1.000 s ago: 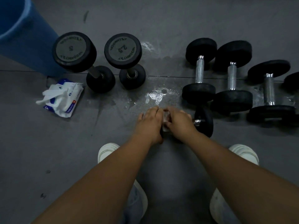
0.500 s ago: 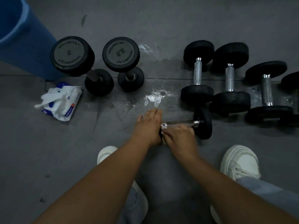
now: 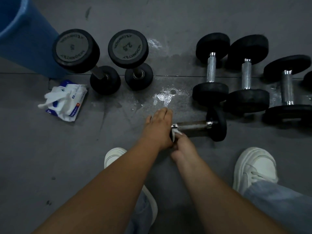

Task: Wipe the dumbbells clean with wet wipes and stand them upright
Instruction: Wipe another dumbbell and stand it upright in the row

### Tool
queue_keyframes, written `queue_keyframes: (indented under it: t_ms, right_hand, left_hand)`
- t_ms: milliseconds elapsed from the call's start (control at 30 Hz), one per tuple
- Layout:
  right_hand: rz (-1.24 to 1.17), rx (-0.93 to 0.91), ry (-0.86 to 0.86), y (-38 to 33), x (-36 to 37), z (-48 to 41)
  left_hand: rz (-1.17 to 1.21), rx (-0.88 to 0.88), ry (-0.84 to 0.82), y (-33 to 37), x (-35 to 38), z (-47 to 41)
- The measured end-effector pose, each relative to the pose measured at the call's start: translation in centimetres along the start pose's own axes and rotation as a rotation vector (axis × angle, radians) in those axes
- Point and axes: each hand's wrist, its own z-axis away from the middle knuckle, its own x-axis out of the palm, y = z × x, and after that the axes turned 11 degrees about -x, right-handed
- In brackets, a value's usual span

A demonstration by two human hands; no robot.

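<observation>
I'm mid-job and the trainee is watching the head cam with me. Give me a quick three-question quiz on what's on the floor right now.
1. Multiple choice: which number is printed on the upright dumbbell nearest the blue bin? A) 5 B) 2.5 C) 10
2. True or false: the dumbbell that the right hand holds a white wipe against lies on its side.
3. Fill in: ___ dumbbells stand upright on the floor.
Key: 1 A; 2 true; 3 two.
</observation>
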Motion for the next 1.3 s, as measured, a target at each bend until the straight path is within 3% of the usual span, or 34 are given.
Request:
queue_keyframes:
  t_ms: [200,333,400,467,533,600,667,767,833,933,1100,1200,1300]
  right_hand:
    - [-0.073,0.166,-0.033,0.8,0.4,-0.7]
    - [-0.015,0.110,-0.019,0.0,0.9,0.3]
    - [0.079,-0.054,-0.033,-0.1,0.1,1.4]
    - [0.281,-0.395,-0.085,-1.1,-0.3,2.5]
    - [0.889,-0.833,-0.074,-2.4,0.1,1.5]
    - [1.506,-1.057,-0.065,-3.2,0.1,0.2]
    - [1.697,-1.191,-0.128,-3.2,-1.1,-0.1]
    - [1.788,-1.364,-0.185,-3.1,-2.9,0.0]
    - [1.806,-1.354,-0.202,-4.1,-2.4,-0.5]
    - [1.872,-1.199,-0.234,-4.6,-0.6,-0.1]
    - [2.072,-1.232,-0.446,-7.1,-2.4,1.9]
    - [1.921,-1.093,-0.371,-10.9,-4.4,1.9]
    - [1.779,-1.069,-0.308,-11.1,-6.4,1.7]
  left_hand:
    - [0.006,-0.005,0.019,0.0,-0.2,0.2]
    - [0.002,-0.012,0.005,0.1,-0.2,0.0]
    - [0.002,-0.011,-0.011,0.0,-0.2,-0.2]
    - [0.015,-0.011,0.004,-0.1,-0.2,-0.3]
    - [0.021,-0.007,0.005,-0.1,-0.1,0.0]
    - [0.002,-0.002,0.006,0.0,-0.1,0.3]
    - [-0.011,-0.010,-0.008,0.1,-0.4,0.3]
    - [-0.014,-0.016,-0.024,0.0,-0.4,-0.2]
    - [-0.026,-0.016,-0.009,0.0,-0.2,-0.2]
    - [-0.042,-0.012,-0.024,-0.1,-0.1,-0.1]
    - [-0.108,-0.006,-0.050,0.2,-1.2,-0.6]
    - [-0.222,0.003,-0.031,0.6,-2.0,-0.8]
    - [-0.299,-0.007,0.032,1.2,-1.8,0.3]
